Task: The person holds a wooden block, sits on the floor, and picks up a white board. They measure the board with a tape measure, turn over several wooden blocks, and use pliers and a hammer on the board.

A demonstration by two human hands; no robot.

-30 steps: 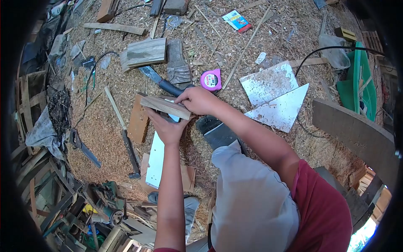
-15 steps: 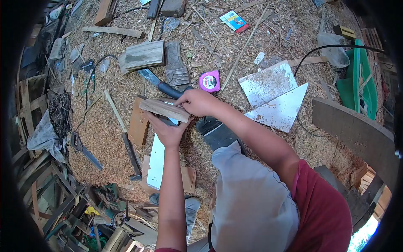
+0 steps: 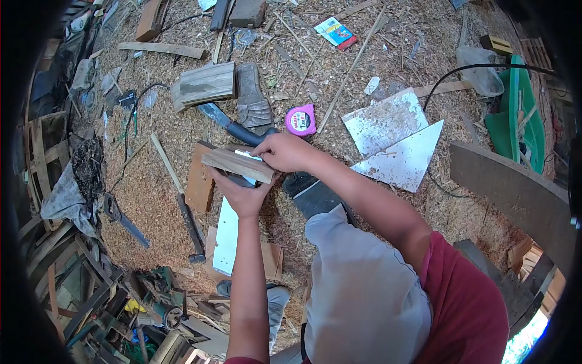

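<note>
My left hand [image 3: 244, 197] grips a wooden block [image 3: 237, 165] from below, its fingers spread along the underside and the block held up over the sawdust. My right hand [image 3: 284, 151] is curled at the block's far right side, index finger bent against a whitish strip [image 3: 247, 155] behind the top edge. What its thumb and other fingers hold is hidden. Just beyond lies a dark-handled tool [image 3: 233, 126], its handle end near my right hand. A pink tape measure [image 3: 300, 120] rests farther out. A brown wood piece [image 3: 199, 177] lies left of the block.
Sawdust covers the ground. A hammer [image 3: 191, 227] and a handsaw [image 3: 125, 219] lie to the left. White boards [image 3: 400, 155] are at the right, near a thick plank [image 3: 506, 194] and a green container [image 3: 518, 118]. Wood scraps [image 3: 207, 84] lie ahead.
The block has tilted slightly, and more of the whitish strip shows behind its top edge. Both hands stay nearly in place. The whole view has shifted a little.
</note>
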